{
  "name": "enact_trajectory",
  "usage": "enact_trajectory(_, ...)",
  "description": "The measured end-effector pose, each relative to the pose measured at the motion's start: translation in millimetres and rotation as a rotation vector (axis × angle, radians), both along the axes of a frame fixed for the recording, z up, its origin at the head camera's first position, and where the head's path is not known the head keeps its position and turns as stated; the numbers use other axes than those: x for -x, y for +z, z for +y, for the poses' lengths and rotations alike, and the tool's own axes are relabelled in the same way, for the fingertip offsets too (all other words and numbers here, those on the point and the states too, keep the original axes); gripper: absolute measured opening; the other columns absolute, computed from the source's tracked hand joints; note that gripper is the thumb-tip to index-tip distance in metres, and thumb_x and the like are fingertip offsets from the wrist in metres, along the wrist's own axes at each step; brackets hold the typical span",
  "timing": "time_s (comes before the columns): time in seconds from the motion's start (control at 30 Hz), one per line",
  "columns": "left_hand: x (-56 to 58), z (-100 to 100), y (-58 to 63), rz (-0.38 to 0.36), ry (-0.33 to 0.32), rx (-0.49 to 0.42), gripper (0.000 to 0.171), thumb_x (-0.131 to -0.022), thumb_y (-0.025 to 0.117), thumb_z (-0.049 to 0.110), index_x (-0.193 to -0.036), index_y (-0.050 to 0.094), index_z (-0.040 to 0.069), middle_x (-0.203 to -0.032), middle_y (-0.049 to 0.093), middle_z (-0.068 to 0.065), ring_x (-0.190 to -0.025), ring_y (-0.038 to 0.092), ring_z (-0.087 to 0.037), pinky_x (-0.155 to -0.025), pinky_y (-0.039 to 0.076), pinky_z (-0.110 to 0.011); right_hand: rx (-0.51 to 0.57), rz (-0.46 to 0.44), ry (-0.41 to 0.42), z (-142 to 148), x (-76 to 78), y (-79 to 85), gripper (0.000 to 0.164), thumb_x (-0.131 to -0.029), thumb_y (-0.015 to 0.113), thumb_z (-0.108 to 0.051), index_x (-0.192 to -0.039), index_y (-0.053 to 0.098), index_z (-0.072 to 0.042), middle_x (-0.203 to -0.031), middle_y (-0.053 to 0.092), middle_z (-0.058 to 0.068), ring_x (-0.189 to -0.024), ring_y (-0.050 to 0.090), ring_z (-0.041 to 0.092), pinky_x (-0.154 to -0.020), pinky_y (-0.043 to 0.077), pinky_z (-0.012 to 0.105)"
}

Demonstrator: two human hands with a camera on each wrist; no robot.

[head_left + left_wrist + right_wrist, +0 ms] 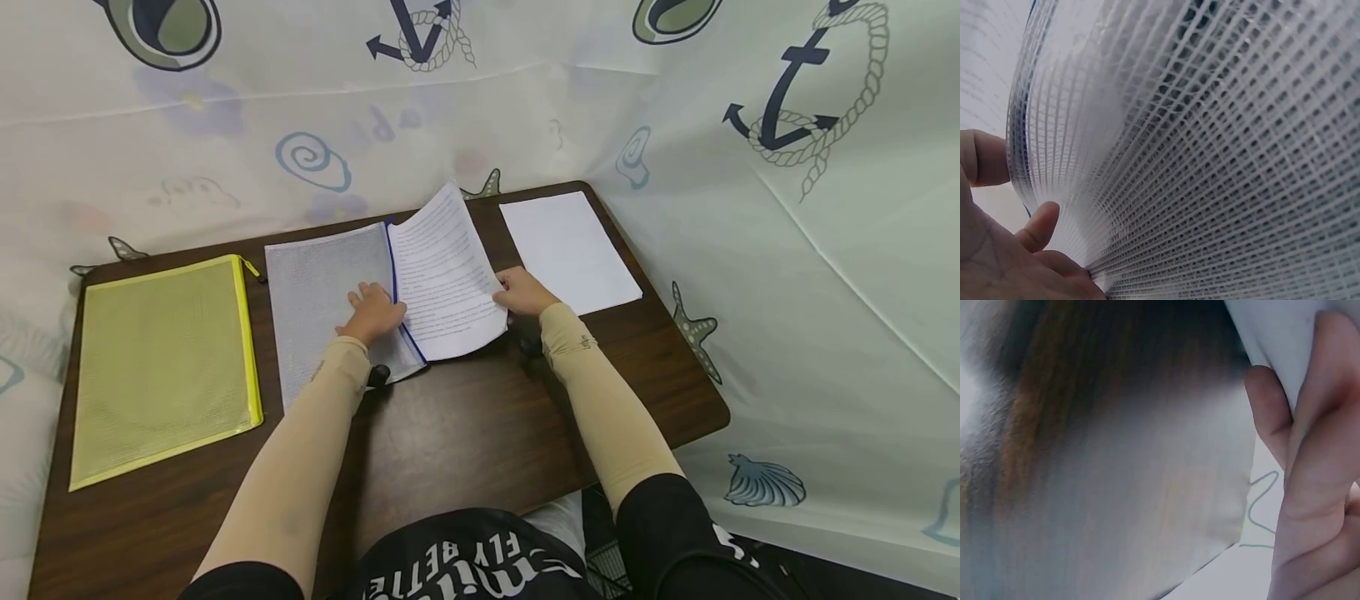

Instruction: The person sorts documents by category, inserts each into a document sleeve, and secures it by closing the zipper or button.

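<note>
A white mesh zipper pouch (322, 267) with a blue edge lies in the middle of the table. My left hand (372, 315) is over it and holds its blue-edged side between thumb and fingers. In the left wrist view the mesh (1210, 162) bulges up beside the left hand's fingers (1040, 228). Sheets of paper (450, 283) covered with lines of writing lie along the blue edge, their far corner curling up. My right hand (525, 292) pinches the sheets' right edge. Close up, the right hand (1316, 462) has the paper (1279, 337) between thumb and fingers.
A yellow mesh zipper pouch (165, 358) lies on the left of the brown table (465, 433). Blank-looking white paper (570, 250) lies at the back right. A patterned curtain (525, 108) hangs behind the table and along its right side.
</note>
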State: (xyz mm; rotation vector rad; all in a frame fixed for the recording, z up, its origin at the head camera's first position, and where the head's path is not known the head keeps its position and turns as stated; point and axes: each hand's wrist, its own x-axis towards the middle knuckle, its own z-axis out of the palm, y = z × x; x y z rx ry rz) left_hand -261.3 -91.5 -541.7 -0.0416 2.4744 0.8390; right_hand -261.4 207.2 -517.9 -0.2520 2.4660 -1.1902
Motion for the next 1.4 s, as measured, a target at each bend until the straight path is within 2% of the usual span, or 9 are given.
enact_trajectory(0.13,1.4,0.3,-1.4,-0.015,-0.008,0.008,0.083,-0.097,0.035,0.038,-0.162,-0.003,0.003,-0.163,-0.027,-0.021,-0.147,-0.028,-0.044,-0.099,-0.009,-0.087,0.037,-0.027,-0.023,-2.3,1.4,1.6,0.027,-0.095,0.051,0.001,-0.115,0.069,0.006,-0.087,0.074,0.018,-0.050,0.063,0.019,-0.049,0.055,0.031)
enact_trajectory(0.23,3.0,-0.3,-2.0,-0.005,-0.030,-0.004,0.075,-0.095,0.036,0.036,-0.159,0.018,0.002,-0.163,-0.027,-0.022,-0.147,-0.029,-0.045,-0.096,-0.008,-0.089,0.078,-0.045,-0.046,-4.9,2.4,2.3,0.026,-0.095,0.051,0.002,-0.113,0.069,0.007,-0.086,0.073,0.017,-0.051,0.063,0.017,-0.048,0.054,0.029)
enact_trajectory(0.33,3.6,-1.0,-2.6,0.012,-0.054,-0.018,0.054,-0.093,0.037,0.034,-0.135,0.041,0.001,-0.163,-0.026,-0.024,-0.146,-0.028,-0.048,-0.092,-0.006,-0.091,0.115,-0.054,-0.053,-8.3,3.0,1.1,0.026,-0.095,0.052,0.003,-0.114,0.068,0.009,-0.086,0.073,0.018,-0.051,0.063,0.016,-0.048,0.053,0.028)
enact_trajectory(0.43,3.0,-1.4,-3.2,0.016,-0.063,-0.016,0.038,-0.092,0.037,0.035,-0.113,0.043,0.004,-0.162,-0.026,-0.025,-0.146,-0.027,-0.048,-0.092,-0.003,-0.092,0.137,-0.054,-0.062,-10.9,2.7,-0.9,0.026,-0.095,0.053,0.003,-0.114,0.068,0.011,-0.087,0.073,0.021,-0.052,0.063,0.017,-0.049,0.053,0.028)
enact_trajectory(0.53,1.1,-1.1,-2.4,0.017,-0.060,-0.001,0.034,-0.093,0.038,0.036,-0.107,0.043,0.006,-0.162,-0.025,-0.025,-0.146,-0.026,-0.050,-0.092,-0.002,-0.092,0.162,-0.056,-0.079,-13.6,2.8,-5.0,0.031,-0.096,0.051,0.001,-0.123,0.065,0.009,-0.099,0.073,0.022,-0.065,0.068,0.018,-0.057,0.055,0.029)
enact_trajectory(0.7,-2.2,1.3,2.9,0.015,-0.045,0.032,0.041,-0.093,0.039,0.038,-0.115,0.045,0.005,-0.163,-0.024,-0.025,-0.148,-0.023,-0.050,-0.095,-0.001,-0.091,0.110,-0.045,-0.090,-14.9,-0.2,-10.3,0.041,-0.099,0.043,-0.002,-0.137,0.059,0.004,-0.115,0.071,0.018,-0.084,0.069,0.019,-0.070,0.055,0.029)
enact_trajectory(0.83,-3.5,3.6,7.1,0.027,-0.044,0.042,0.057,-0.092,0.040,0.038,-0.137,0.042,0.003,-0.164,-0.021,-0.026,-0.149,-0.021,-0.049,-0.097,0.000,-0.090,-0.016,0.085,-0.115,-14.9,-7.6,-1.9,0.037,-0.095,0.044,0.001,-0.122,0.070,0.003,-0.107,0.074,0.016,-0.072,0.061,0.020,-0.060,0.045,0.028)
enact_trajectory(1.0,-3.7,5.1,9.0,0.024,-0.052,0.068,0.078,-0.091,0.040,0.036,-0.159,0.022,0.003,-0.164,-0.022,-0.026,-0.149,-0.021,-0.049,-0.098,0.001,-0.089,-0.139,0.228,-0.103,-25.8,-14.5,15.1,0.035,-0.091,0.050,0.001,-0.114,0.076,0.001,-0.106,0.075,0.015,-0.069,0.058,0.019,-0.056,0.040,0.026)
enact_trajectory(1.4,0.5,3.4,3.4,0.009,-0.061,0.057,0.065,-0.092,0.041,0.037,-0.146,0.037,0.002,-0.163,-0.024,-0.025,-0.147,-0.024,-0.049,-0.096,0.000,-0.090,-0.133,0.250,-0.076,-25.1,-11.4,18.8,0.033,-0.090,0.051,-0.001,-0.111,0.076,0.002,-0.097,0.076,0.014,-0.068,0.062,0.017,-0.055,0.045,0.024)
